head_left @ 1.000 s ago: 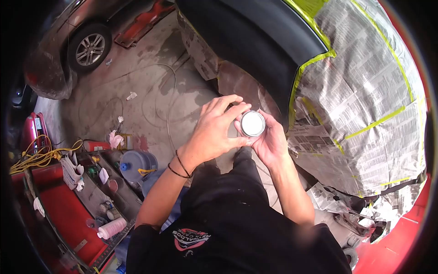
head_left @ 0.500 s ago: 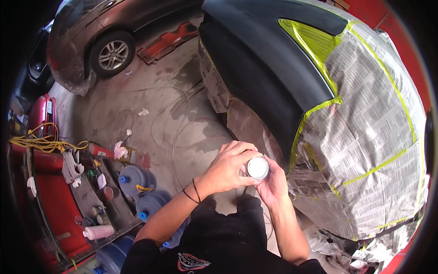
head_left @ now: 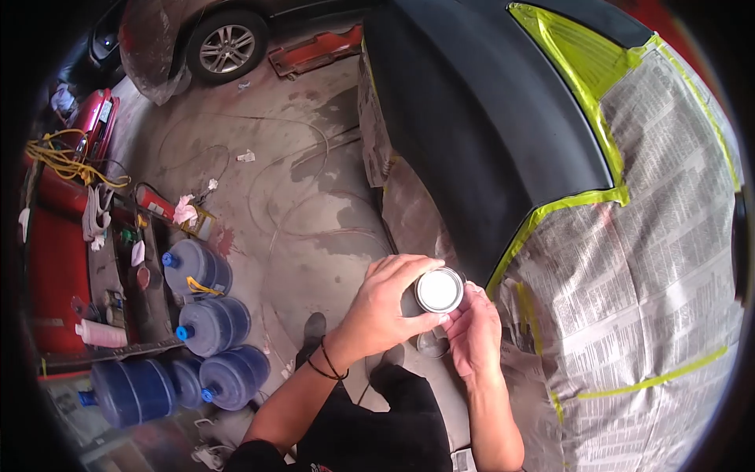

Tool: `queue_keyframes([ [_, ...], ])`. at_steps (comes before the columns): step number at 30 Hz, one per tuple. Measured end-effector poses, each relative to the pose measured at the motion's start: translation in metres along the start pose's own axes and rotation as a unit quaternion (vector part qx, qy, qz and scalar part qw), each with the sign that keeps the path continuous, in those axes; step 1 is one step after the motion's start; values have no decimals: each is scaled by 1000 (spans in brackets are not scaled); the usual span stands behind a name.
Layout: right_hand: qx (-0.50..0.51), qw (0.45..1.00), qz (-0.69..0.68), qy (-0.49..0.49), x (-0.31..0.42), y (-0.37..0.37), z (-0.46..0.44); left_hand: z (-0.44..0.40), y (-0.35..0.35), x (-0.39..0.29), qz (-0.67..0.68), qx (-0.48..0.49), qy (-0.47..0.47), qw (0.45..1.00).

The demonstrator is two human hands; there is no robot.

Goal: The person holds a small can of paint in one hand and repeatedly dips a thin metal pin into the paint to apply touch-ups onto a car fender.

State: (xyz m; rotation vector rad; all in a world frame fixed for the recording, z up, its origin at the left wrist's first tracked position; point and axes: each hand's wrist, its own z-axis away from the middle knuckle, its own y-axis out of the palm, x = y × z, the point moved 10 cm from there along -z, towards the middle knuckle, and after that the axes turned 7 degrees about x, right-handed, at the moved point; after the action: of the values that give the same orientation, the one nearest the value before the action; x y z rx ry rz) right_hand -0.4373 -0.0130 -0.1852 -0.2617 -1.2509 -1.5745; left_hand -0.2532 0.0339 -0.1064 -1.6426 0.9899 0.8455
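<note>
In the head view my left hand (head_left: 387, 303) grips a small round can (head_left: 439, 289) with a pale, shiny top and a metal rim. Its thumb lies along the near side and its fingers reach over the far side. My right hand (head_left: 476, 334) is close against the can's right side, palm turned up, fingers loosely bent and partly apart. Whether its fingertips touch the can is hard to tell. Below the can, between the hands, shows a clear rounded object (head_left: 432, 344) that I cannot make out. A dark car panel (head_left: 472, 118) edged with yellow-green masking tape (head_left: 578, 197) lies just beyond.
Printed masking paper (head_left: 661, 275) covers the car at the right. Several blue water jugs (head_left: 212, 326) lie at the lower left beside a red cart (head_left: 59, 259). A hose (head_left: 271, 236) loops over the concrete floor. Another car's wheel (head_left: 228, 47) stands at the back.
The view has shifted, bringing more jugs and floor into sight. My right hand has loosened from around the can and shows more palm. My left hand keeps its grip.
</note>
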Motion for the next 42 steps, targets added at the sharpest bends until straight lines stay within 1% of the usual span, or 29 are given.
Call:
queue_keyframes([
  [2,32,997,58,-31,5,-16,-8,0,11,12,-13,-30,-6,999],
  [5,39,981,171,-77,18,-34,-18,1,22,28,-27,-72,-36,996],
  [8,47,957,261,-122,34,-32,-24,1,26,44,-26,-117,-53,991],
  [10,51,933,321,-153,45,-21,-29,-2,24,55,-26,-142,-54,988],
  [13,62,899,378,-211,64,3,-35,-11,16,61,-35,-177,-48,982],
  [16,75,878,402,-248,82,30,-44,-26,2,61,-26,-200,-44,978],
  [18,79,852,433,-281,98,50,-50,-37,-9,63,-10,-211,-44,976],
  [20,87,817,470,-323,116,74,-57,-49,-24,60,-25,-230,-32,972],
  [22,75,802,488,-336,132,96,-66,-62,-39,58,-40,-245,-21,968],
  [23,64,757,544,-356,142,110,-70,-70,-47,57,-53,-253,-14,966],
  [24,74,739,570,-352,148,124,-78,-78,-55,58,-58,-260,-5,964],
  [26,100,704,574,-406,159,153,-88,-93,-69,61,-67,-269,7,961],
  [28,108,651,616,-430,167,186,-96,-106,-80,64,-78,-278,4,957],
  [32,126,590,685,-408,161,226,-138,-135,-102,80,-107,-300,27,948],
  [33,128,563,703,-415,158,235,-146,-140,-106,83,-126,-306,33,943],
  [34,133,553,712,-412,155,241,-154,-144,-110,86,-145,-312,40,938],
  [37,147,520,734,-411,146,260,-174,-160,-122,102,-147,-319,32,936],
  [38,157,515,728,-425,145,264,-179,-163,-124,105,-147,-318,28,936],
  [39,159,541,717,-410,144,270,-190,-163,-134,104,-166,-315,8,935],
  [40,168,567,707,-388,141,271,-200,-164,-138,115,-153,-332,19,931],
  [42,177,590,675,-406,140,273,-218,-166,-152,125,-155,-331,-20,931],
])
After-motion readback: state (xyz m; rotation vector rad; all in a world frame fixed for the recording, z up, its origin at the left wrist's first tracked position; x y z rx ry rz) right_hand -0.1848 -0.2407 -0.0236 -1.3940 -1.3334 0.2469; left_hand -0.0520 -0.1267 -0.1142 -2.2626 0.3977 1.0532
